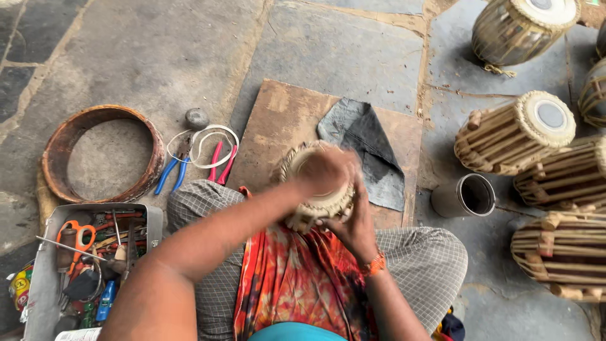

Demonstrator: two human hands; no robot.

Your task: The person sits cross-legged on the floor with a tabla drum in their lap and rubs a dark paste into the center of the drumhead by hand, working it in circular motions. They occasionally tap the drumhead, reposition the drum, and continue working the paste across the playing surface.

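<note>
Small drum [315,205] sits in your lap: left hand [325,170] presses its head, fingers closed; right hand [353,224] grips its side at 4 o'clock. Next calls for steady turning.

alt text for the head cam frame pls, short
Seen from above, a seated person's left hand and right hand work a small drum head over their lap. A tool tray, pliers and a round hoop lie left; finished drums stand right.
</note>
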